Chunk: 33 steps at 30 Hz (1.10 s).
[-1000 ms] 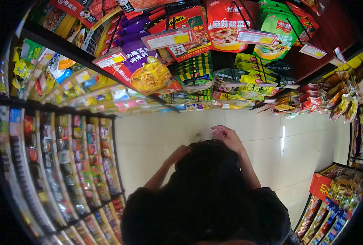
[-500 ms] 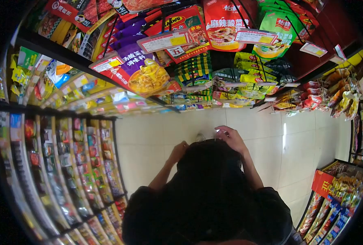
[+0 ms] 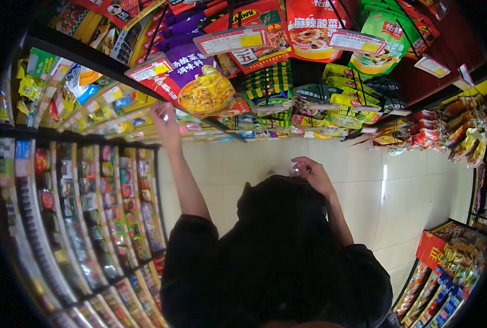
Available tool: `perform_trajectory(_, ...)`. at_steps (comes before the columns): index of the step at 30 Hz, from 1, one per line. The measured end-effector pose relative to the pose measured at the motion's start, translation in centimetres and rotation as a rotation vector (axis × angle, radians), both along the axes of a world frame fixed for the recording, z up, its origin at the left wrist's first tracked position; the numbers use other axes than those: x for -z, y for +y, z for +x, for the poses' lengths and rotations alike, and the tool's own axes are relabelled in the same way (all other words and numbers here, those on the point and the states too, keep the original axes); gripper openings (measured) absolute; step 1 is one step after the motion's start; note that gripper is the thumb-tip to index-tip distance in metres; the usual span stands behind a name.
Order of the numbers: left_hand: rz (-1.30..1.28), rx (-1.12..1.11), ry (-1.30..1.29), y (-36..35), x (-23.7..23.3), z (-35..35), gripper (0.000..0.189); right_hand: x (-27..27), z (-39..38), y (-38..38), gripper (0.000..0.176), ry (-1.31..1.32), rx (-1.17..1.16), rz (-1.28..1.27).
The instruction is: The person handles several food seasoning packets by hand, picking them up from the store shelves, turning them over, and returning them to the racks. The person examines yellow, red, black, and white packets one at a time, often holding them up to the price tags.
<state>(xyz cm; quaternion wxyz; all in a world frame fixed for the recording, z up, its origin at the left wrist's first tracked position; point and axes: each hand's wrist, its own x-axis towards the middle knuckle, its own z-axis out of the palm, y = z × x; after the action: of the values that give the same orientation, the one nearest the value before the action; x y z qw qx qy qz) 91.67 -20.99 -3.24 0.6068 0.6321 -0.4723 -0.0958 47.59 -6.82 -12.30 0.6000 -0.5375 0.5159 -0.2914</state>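
Note:
My left hand (image 3: 166, 121) is raised at the edge of the hanging rack, just under a price tag (image 3: 151, 69) and left of a purple and red seasoning bag (image 3: 199, 82). Its fingers are loosely bent and apart, with nothing seen in them. In front of my body, over the floor, my right hand (image 3: 312, 174) hovers with fingers half curled and apart; a small pale glint shows at its fingertips. Above it hang dark green and yellow striped packets (image 3: 266, 87) and lime-green packets (image 3: 348, 106).
Red pouches (image 3: 314, 30) and green pouches (image 3: 383, 38) hang on hooks with price tags. Slanted shelves of small packets (image 3: 87, 208) line the left side. At the right stand a red display box (image 3: 432, 249) and more hanging snacks (image 3: 427, 128). Pale floor tiles (image 3: 358, 202) lie below.
My left hand has risen from beside my body, up and to the left, to the rack edge. My right hand stays nearly in place. The view has shifted slightly.

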Motion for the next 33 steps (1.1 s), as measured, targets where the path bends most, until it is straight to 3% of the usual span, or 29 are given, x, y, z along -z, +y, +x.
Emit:
perform_trajectory(2, 0.064, -0.008, 0.005, 0.1, 0.3, -0.8, 0.048, 0.6, -0.2, 0.1, 0.026, -0.012, 0.015, 0.011)
perform_trajectory(5, 0.203, 0.115, 0.248, 0.0, 2.3, -0.8, 0.049, 1.4, -0.8, 0.3, 0.027, -0.03, 0.021, 0.017)
perform_trajectory(6, 0.242, 0.141, 0.275, 0.0, 2.4, -1.2, 0.04, 1.3, -0.9, 0.2, 0.027, -0.04, 0.023, 0.017)
perform_trajectory(9, 0.298, 0.196, 0.208, 0.2, 2.5, -2.2, 0.036, 0.5, -1.2, 0.0, 0.028, -0.008, 0.008, 0.008)
perform_trajectory(12, 0.159, 0.287, 0.357, 0.6, 1.5, -4.7, 0.038, -1.5, -1.8, -0.4, 0.028, -0.022, 0.024, 0.026)
perform_trajectory(16, 0.163, 0.26, 0.454, 0.6, 1.5, -5.2, 0.046, -7.9, -3.9, -1.6, 0.026, 0.008, 0.112, -0.209)
perform_trajectory(19, 0.149, 0.199, 0.486, 0.3, 2.6, -4.9, 0.045, -15.3, -6.8, -1.5, 0.021, 0.019, 0.344, -0.479)
perform_trajectory(22, 0.066, 0.166, 0.434, -0.5, 4.0, -4.8, 0.043, -21.3, -10.1, -0.3, 0.011, -0.069, 0.604, -1.122)
perform_trajectory(27, -0.049, 0.073, 0.345, -0.7, 5.6, -4.7, 0.034, -32.7, -13.3, 4.2, 0.021, -0.221, 0.754, -1.94)
perform_trajectory(29, -0.042, 0.053, 0.398, -0.2, 4.8, -5.5, 0.031, -35.6, -13.4, 6.8, 0.028, -0.187, 0.738, -2.076)
perform_trajectory(31, 0.05, 0.042, 0.405, 1.0, 2.9, -6.4, 0.034, -39.2, -8.5, 3.3, 0.031, -0.395, 0.59, -2.273)
perform_trajectory(33, 0.016, 0.071, 0.404, 1.1, 2.2, -7.3, 0.038, -39.4, -10.0, 4.7, 0.028, -0.28, 0.685, -2.312)
